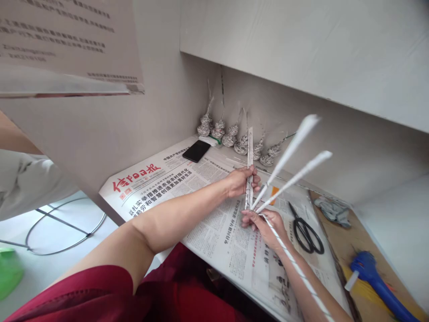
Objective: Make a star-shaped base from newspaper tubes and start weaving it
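My left hand [241, 181] is wrapped round a few thin rolled paper sticks [250, 147] that stand nearly upright above the newspaper [208, 219]. Just below it, my right hand [264, 223] pinches the lower ends where the sticks meet. From that pinch, white paper rolls [288, 150] fan out to the upper right, their far ends smeared by motion. Another white roll with dark spiral marks [298, 264] runs down along my right forearm. How the ends join is hidden by my fingers.
Several woven gourd-shaped pieces [231, 135] line the back wall, a black phone [196, 151] before them. Black scissors [305, 230] lie right of my right hand. Farther right are a grey cloth [331, 211] and a blue glue gun [375, 277]. A shelf [301, 58] overhangs the table.
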The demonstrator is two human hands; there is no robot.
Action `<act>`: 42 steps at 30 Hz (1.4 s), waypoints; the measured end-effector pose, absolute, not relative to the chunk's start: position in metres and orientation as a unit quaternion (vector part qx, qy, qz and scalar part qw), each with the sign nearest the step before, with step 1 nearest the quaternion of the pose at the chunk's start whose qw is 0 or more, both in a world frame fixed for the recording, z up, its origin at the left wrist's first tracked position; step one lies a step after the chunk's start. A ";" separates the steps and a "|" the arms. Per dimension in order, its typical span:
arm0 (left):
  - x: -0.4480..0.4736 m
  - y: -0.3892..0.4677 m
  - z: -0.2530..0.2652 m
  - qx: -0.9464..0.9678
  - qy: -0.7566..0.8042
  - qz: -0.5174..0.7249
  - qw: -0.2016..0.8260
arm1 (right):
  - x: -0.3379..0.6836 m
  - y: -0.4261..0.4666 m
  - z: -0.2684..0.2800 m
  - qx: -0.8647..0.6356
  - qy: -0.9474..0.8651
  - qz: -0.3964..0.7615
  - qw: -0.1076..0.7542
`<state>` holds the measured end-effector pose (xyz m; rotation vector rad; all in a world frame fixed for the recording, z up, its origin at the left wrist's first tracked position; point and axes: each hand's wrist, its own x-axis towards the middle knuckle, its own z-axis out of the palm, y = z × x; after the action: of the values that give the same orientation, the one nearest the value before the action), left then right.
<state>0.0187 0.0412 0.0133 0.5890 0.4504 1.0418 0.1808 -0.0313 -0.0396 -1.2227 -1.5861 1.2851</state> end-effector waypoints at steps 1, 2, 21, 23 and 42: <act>0.020 0.040 0.013 0.281 0.212 0.485 0.800 | 0.180 -0.031 -0.038 -0.483 -0.615 0.503 0.369; 0.022 0.039 0.013 0.286 0.216 0.484 0.798 | 0.180 -0.031 -0.036 -0.488 -0.610 0.507 0.364; 0.034 0.036 0.004 0.261 0.227 0.502 0.793 | 0.182 -0.032 -0.022 -0.509 -0.531 0.593 0.328; 0.033 0.037 0.003 0.250 0.225 0.502 0.797 | 0.182 -0.033 -0.022 -0.514 -0.526 0.589 0.333; 0.037 0.036 0.001 0.251 0.250 0.503 0.789 | 0.177 -0.031 -0.026 -0.532 -0.487 0.570 0.394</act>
<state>0.0370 0.0361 0.0006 0.5400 0.5386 1.0825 0.1769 -0.0313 -0.0264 -1.3485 -1.2341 1.4462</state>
